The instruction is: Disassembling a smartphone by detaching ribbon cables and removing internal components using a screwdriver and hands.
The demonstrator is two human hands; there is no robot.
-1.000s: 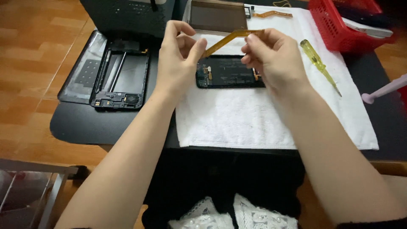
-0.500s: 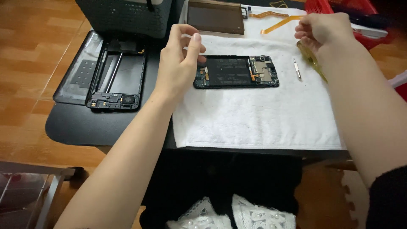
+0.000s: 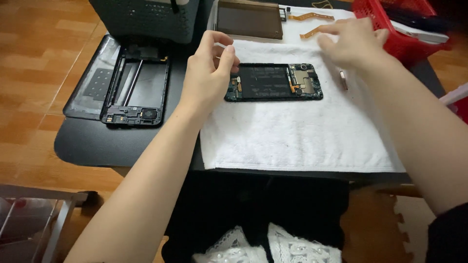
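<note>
Seen from the head camera: opened phone body [image 3: 273, 82] flat on the white towel [image 3: 292, 141], left hand [image 3: 210, 73] at its left end with fingers loosely curled and grasping nothing, right hand [image 3: 353, 43] spread open, empty, just beside an orange flex cable [image 3: 312, 32].

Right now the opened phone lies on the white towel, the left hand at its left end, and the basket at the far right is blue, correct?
Not quite: the head view shows the basket is red. The opened phone lies on the white towel, left hand at its left end.
</note>
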